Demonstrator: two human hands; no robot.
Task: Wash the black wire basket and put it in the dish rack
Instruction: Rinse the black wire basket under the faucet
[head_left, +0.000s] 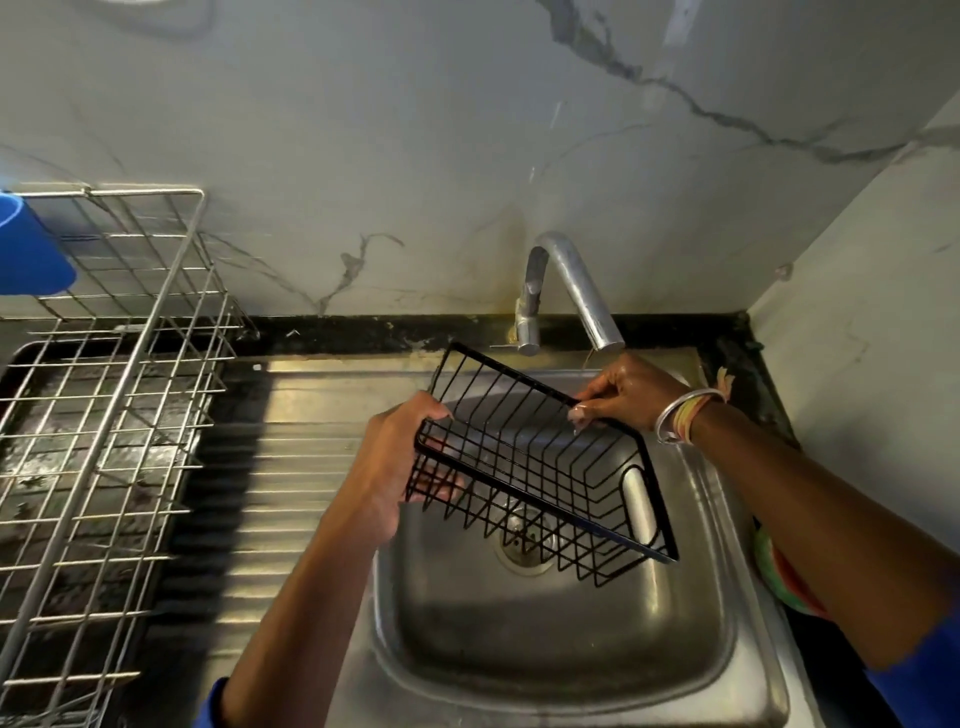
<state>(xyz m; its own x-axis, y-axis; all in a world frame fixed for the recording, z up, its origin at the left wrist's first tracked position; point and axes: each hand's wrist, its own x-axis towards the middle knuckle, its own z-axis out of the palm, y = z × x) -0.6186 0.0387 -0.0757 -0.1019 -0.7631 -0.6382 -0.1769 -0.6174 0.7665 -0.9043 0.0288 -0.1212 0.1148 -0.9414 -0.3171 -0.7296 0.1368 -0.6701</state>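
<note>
The sink (571, 691) serves as the anchor here. Its near rim and the steel basin beyond it hold no suds or pooled water that I can make out, and the drain (524, 545) shows through the wires of the black wire basket (543, 470). That basket hangs in the air over the middle of the sink, tilted, with its right-hand corner dipping lowest toward the basin. It touches neither the bowl nor the rack, so the washing looks to be in hand rather than finished. Whether it has been scrubbed or rinsed I cannot tell, and no sponge is in either hand. The left hand (395, 467) is over the sink's left edge, its fingers curled round the basket's left end, thumb on the rim and the others under the mesh. Further back, the right hand (628, 395), with bangles (675, 415) at the wrist, pinches the basket's far rim between fingertips and thumb. A coloured cloth (779, 577) lies just off the sink's right edge, partly hidden by the forearm. Behind the sink, the faucet (571, 275) points its spout down just beyond the right hand. I cannot say whether water is running. Left of the sink, past the ribbed drainboard (291, 467), stands the dish rack (119, 395), with a blue cup (26, 249) at its far end. Moving the basket there remains to be done.
</note>
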